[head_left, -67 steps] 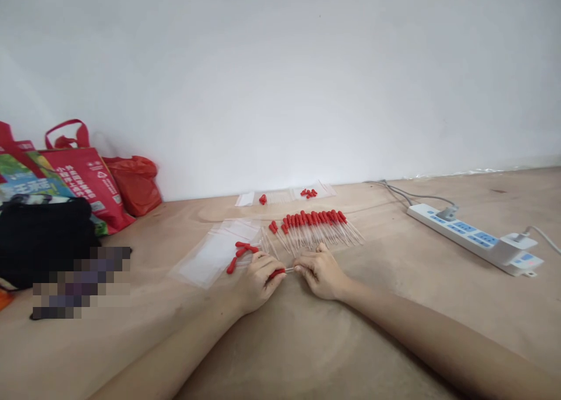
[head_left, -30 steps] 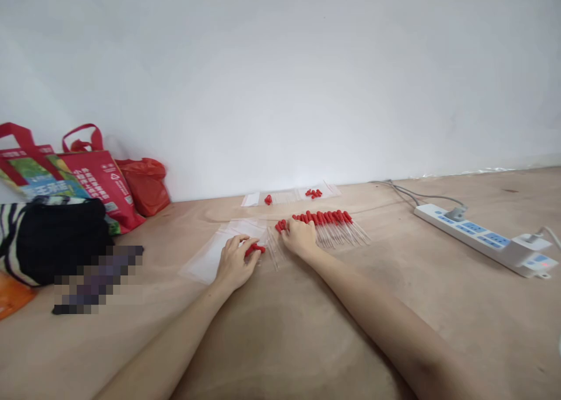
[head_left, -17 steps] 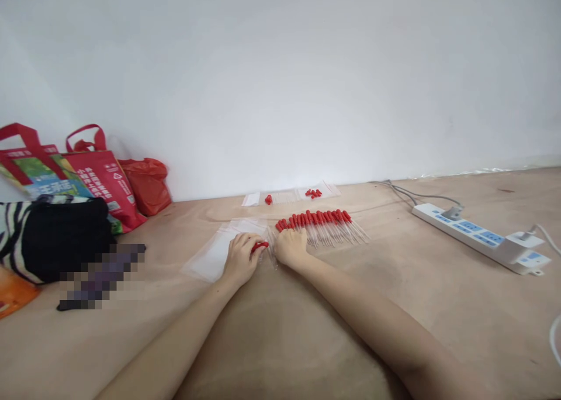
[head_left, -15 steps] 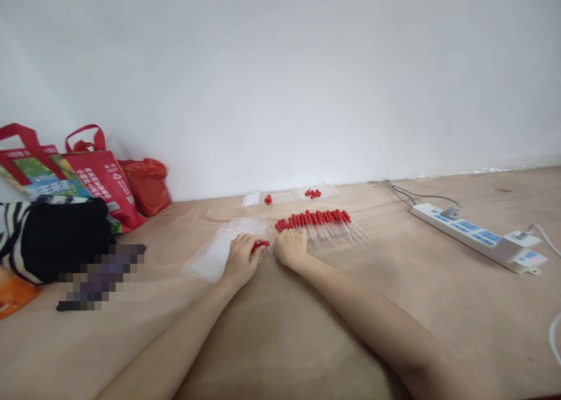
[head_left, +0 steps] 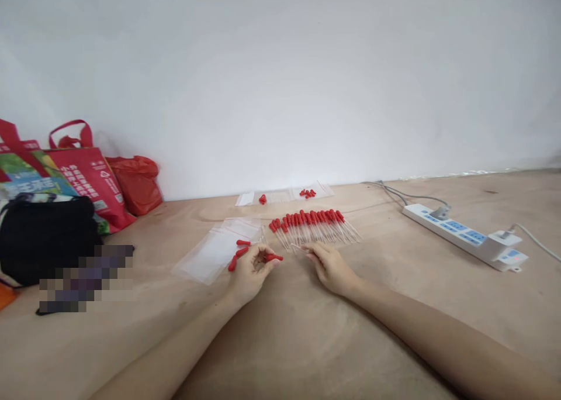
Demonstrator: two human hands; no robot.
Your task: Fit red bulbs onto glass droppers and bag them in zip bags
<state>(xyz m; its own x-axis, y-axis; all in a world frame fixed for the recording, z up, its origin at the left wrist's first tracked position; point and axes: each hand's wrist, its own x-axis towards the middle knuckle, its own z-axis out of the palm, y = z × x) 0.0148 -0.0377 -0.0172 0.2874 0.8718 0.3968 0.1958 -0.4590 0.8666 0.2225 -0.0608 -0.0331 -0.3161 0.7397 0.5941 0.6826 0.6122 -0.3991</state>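
My left hand [head_left: 250, 274] pinches a red rubber dropper bulb [head_left: 274, 257] between thumb and fingertips, its end pointing right. Facing it, my right hand [head_left: 332, 269] grips a thin clear dropper tube [head_left: 295, 247] whose tip sticks out to the left. Bulb and tube are apart. Three loose red bulbs [head_left: 242, 251] lie beside my left fingers, at the edge of some clear plastic bags [head_left: 210, 249]. Just beyond my right hand is a row of droppers [head_left: 313, 219], red bulbs away from me, clear stems towards me.
Near the wall, a clear bag [head_left: 280, 196] lies flat with red bulbs [head_left: 307, 193] on it. A white power strip [head_left: 464, 235] with cables is at the right. Shopping bags [head_left: 87, 178], a red plastic bag [head_left: 137, 183] and black cloth [head_left: 50, 230] crowd the left.
My right hand has drawn back from the row's left end and now holds a tube. My left hand has shifted right with the bulb, uncovering loose bulbs. The view has turned slightly right.
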